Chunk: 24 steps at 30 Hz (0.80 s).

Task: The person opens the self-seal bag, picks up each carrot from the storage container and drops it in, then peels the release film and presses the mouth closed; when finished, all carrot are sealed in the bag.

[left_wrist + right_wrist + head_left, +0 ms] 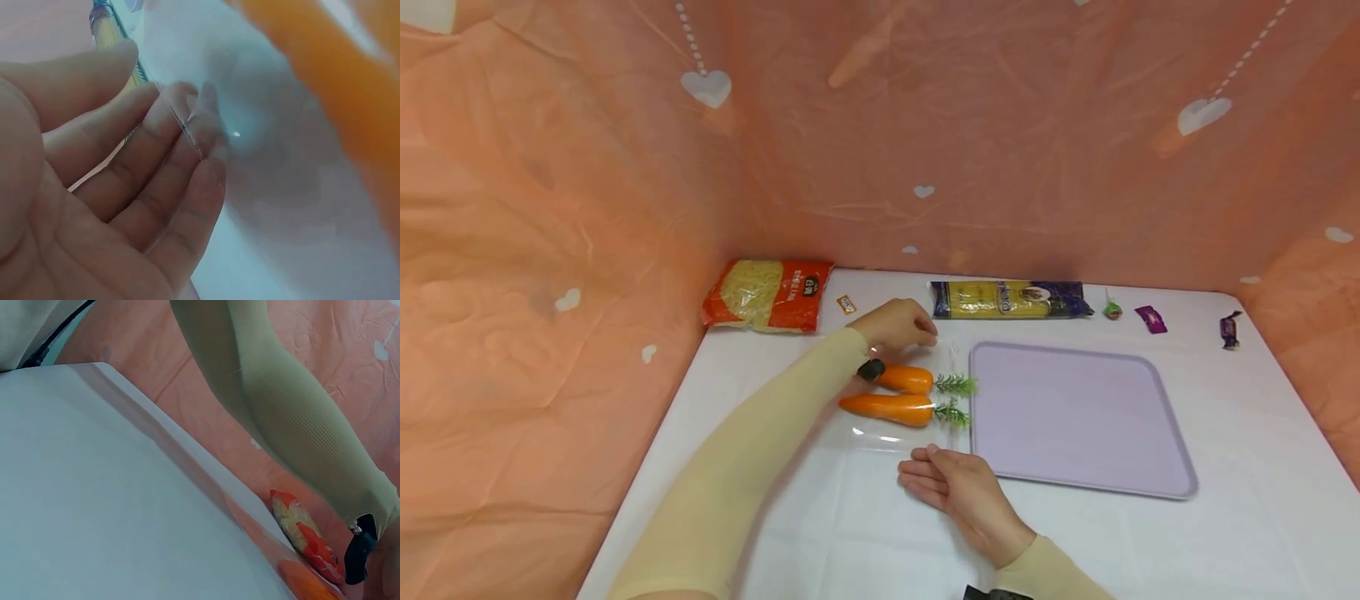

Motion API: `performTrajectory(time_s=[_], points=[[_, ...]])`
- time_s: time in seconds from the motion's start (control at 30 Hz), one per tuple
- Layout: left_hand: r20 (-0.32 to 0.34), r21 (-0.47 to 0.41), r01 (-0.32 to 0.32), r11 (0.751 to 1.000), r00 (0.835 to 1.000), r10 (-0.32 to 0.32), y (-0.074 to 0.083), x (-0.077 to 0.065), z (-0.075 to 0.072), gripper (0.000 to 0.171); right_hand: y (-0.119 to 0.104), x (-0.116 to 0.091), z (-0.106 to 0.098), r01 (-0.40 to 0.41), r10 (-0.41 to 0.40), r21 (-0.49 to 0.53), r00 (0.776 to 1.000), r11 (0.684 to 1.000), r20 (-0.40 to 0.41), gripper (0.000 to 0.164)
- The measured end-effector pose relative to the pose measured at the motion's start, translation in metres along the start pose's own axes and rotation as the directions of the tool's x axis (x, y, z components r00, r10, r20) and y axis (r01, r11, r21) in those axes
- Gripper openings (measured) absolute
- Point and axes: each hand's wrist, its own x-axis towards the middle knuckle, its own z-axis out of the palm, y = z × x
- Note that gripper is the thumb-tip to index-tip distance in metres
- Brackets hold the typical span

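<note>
Two orange carrots with green tops, the far carrot (910, 380) and the near carrot (891, 408), lie side by side on a clear plastic container (880, 440). My left hand (895, 323) is at the container's far side, its fingers bent a little. In the left wrist view those fingers (144, 194) touch the clear edge, some showing through the plastic, while the thumb (81, 84) stays apart from it. By the container's near side is my right hand (962, 492), palm turned inward, fingers fairly straight and holding nothing. The right wrist view does not show that hand.
A lilac tray (1075, 417) lies to the right, beside the carrot tops. Along the back are a red bag of pasta (767, 296), a small orange wrapped sweet (846, 304), a spaghetti pack (1011, 300), a lollipop (1112, 308), a purple sweet (1152, 319) and a dark sweet (1229, 331).
</note>
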Motion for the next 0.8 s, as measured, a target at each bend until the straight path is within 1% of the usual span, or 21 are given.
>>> performTrajectory(time_s=[0.07, 0.13, 0.23, 0.3, 0.4, 0.47, 0.53, 0.6, 0.67, 0.7, 0.73, 0.8], points=[[0.012, -0.012, -0.004, 1.0, 1.0, 0.004, 0.001, 0.001, 0.0, 0.021, -0.001, 0.001, 0.001, 0.013, -0.013, -0.003, 1.0, 1.0, -0.005, 0.051], [0.022, -0.027, -0.021, 0.999, 1.0, 0.022, 0.001, 0.003, 0.001, 0.017, -0.001, 0.002, 0.002, 0.025, -0.025, -0.009, 1.0, 1.0, -0.011, 0.05], [0.009, -0.062, -0.057, 0.996, 0.998, 0.058, -0.003, 0.0, 0.002, 0.015, -0.003, 0.0, 0.001, 0.049, -0.05, -0.038, 0.998, 0.998, -0.03, 0.048], [-0.011, -0.082, -0.073, 0.994, 0.997, 0.073, -0.006, -0.003, -0.001, 0.017, -0.006, -0.002, -0.001, 0.067, -0.071, -0.066, 0.996, 0.996, -0.051, 0.047], [-0.057, -0.093, -0.093, 0.991, 0.994, 0.088, -0.009, -0.01, -0.011, 0.02, -0.016, -0.004, -0.005, 0.092, -0.103, -0.106, 0.989, 0.99, -0.102, 0.043], [-0.092, -0.116, -0.1, 0.988, 0.992, 0.09, -0.012, -0.018, -0.019, 0.021, -0.024, -0.004, -0.009, 0.109, -0.127, -0.127, 0.982, 0.986, -0.139, 0.041], [-0.123, -0.152, -0.108, 0.982, 0.988, 0.09, -0.015, -0.026, -0.026, 0.021, -0.034, -0.003, -0.014, 0.122, -0.149, -0.156, 0.974, 0.98, -0.172, 0.04], [-0.155, -0.21, -0.116, 0.971, 0.984, 0.084, -0.017, -0.034, -0.031, 0.02, -0.045, -0.002, -0.022, 0.14, -0.181, -0.207, 0.964, 0.968, -0.195, 0.04], [-0.192, -0.279, -0.121, 0.953, 0.979, 0.068, -0.017, -0.042, -0.034, 0.018, -0.057, 0.0, -0.031, 0.165, -0.229, -0.287, 0.952, 0.943, -0.202, 0.041], [-0.216, -0.311, -0.126, 0.942, 0.975, 0.059, -0.018, -0.047, -0.035, 0.017, -0.062, 0.001, -0.035, 0.183, -0.262, -0.342, 0.944, 0.922, -0.2, 0.042], [-0.246, -0.338, -0.134, 0.932, 0.968, 0.05, -0.018, -0.051, -0.035, 0.017, -0.067, 0.002, -0.039, 0.204, -0.301, -0.399, 0.934, 0.894, -0.195, 0.043], [-0.305, -0.4, -0.158, 0.903, 0.952, 0.032, -0.019, -0.06, -0.033, 0.017, -0.078, 0.005, -0.046, 0.243, -0.384, -0.515, 0.905, 0.822, -0.184, 0.044]])
